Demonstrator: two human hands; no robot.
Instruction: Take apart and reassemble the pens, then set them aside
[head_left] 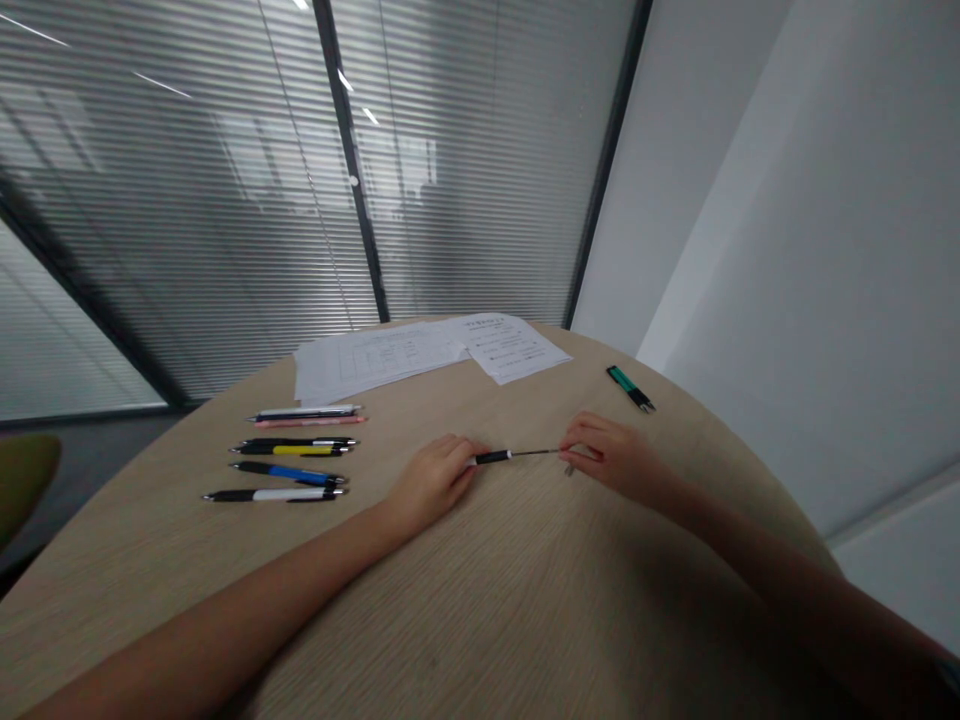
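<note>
My left hand (433,480) rests on the round wooden table (480,600) with its fingers curled round the black front end of a pen part (493,457). A thin dark refill (534,453) runs from that part to my right hand (611,455), whose fingers pinch its far end. A small grey piece lies under my right hand's fingers; I cannot make out what it is. Both forearms lie along the table.
Several pens (292,450) lie in a row at the left: white, pink, yellow, blue and white-black. A green and black pen part (630,388) lies at the right. Printed papers (420,352) sit at the far edge. Blinds and a wall stand behind.
</note>
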